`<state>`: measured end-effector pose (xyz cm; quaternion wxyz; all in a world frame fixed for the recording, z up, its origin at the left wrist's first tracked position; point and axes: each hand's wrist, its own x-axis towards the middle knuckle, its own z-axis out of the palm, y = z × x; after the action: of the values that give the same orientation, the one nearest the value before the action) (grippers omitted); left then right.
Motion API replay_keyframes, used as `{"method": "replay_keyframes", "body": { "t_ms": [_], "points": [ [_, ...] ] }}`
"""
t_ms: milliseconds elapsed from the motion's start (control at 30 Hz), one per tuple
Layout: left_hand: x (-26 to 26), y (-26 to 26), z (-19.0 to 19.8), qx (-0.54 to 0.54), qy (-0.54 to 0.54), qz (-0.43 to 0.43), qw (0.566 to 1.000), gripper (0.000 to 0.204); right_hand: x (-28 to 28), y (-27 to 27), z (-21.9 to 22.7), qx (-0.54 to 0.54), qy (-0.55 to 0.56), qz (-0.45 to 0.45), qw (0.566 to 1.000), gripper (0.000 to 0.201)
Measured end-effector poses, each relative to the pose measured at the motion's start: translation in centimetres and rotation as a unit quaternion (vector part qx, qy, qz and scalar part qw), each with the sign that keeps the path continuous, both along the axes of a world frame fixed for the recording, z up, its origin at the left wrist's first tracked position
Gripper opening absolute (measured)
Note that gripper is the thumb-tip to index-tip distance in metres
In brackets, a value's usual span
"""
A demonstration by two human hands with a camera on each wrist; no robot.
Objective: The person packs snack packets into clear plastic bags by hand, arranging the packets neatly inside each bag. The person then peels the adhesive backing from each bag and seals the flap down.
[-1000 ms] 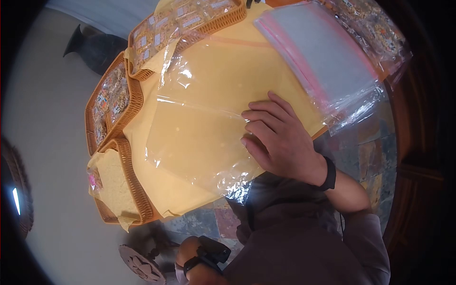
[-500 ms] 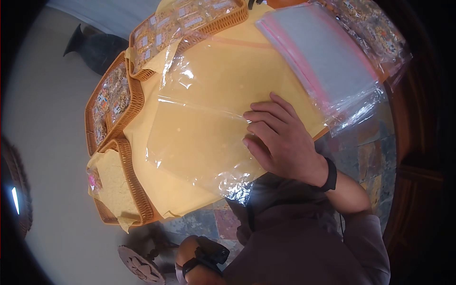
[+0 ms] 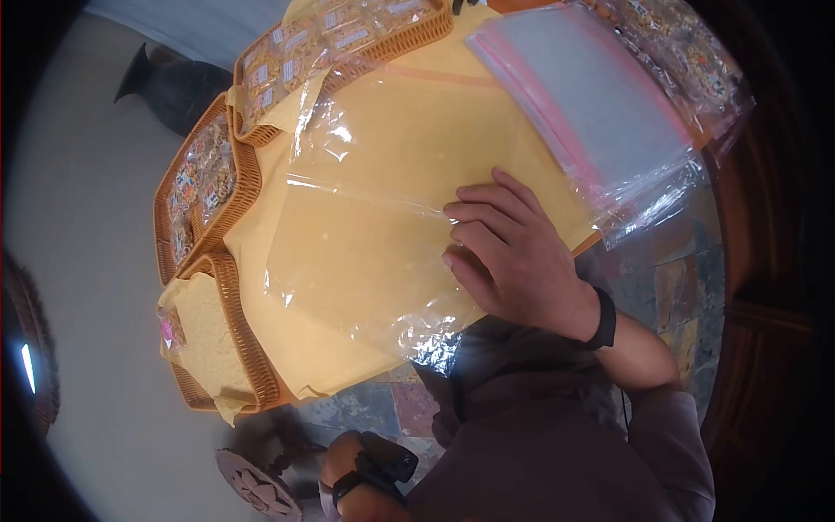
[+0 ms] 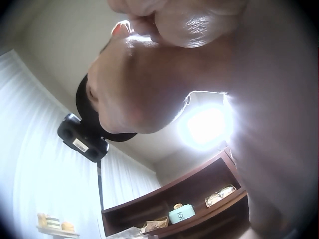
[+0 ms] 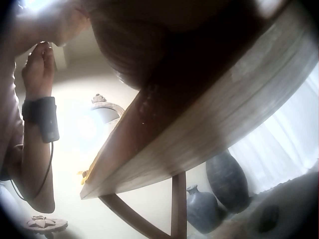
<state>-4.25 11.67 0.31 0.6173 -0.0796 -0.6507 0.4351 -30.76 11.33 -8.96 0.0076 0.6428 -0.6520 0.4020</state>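
Observation:
A large clear plastic sheet or bag (image 3: 365, 244) lies spread over the yellow-covered table (image 3: 300, 352), its crinkled corner at the near edge. The right hand (image 3: 531, 261), palm down with loosely bent fingers, rests at the sheet's right side and grips nothing visible. Beyond that hand lies a stack of clear bags with pink edges (image 3: 591, 104). Low beside the body is the left hand (image 3: 344, 457) in the head view, mostly foreshortened; the right wrist view shows this left hand (image 5: 39, 72) raised near the chin, its fingers unclear.
Wicker baskets with packaged snacks stand along the far edge, one at the top (image 3: 417, 36) and one at left (image 3: 248, 187). A cloth-lined basket (image 3: 248, 348) is nearer. More packets (image 3: 687, 52) lie at upper right. A carved stool (image 3: 257, 487) stands below the table.

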Motion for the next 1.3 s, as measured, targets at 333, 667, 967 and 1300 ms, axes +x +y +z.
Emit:
{"method": "replay_keyframes", "body": {
  "t_ms": [333, 667, 967, 1300],
  "points": [
    [-1.7, -0.3, -2.2, 0.131, 0.01, -0.085, 0.988, 0.043, 0.0, 0.0, -0.1, 0.006, -0.001, 0.0, 1.0, 0.019],
    [-3.9, -1.4, -2.6, 0.292, -0.117, -0.332, 0.889, 0.051, -0.1, 0.0, 0.0, 0.003, -0.003, 0.003, 1.0, 0.019],
    [-1.8, 1.2, -1.3, 0.736, 0.003, -0.462, 0.494, 0.017, -0.4, -0.1, 0.1, 0.001, 0.016, 0.028, 0.999, 0.02],
    [-6.5, -8.7, -4.6, 0.81, 0.228, -0.535, 0.084, 0.012, 0.0, -0.6, 0.4, -0.006, 0.033, 0.01, 0.999, 0.018]
  ]
}}
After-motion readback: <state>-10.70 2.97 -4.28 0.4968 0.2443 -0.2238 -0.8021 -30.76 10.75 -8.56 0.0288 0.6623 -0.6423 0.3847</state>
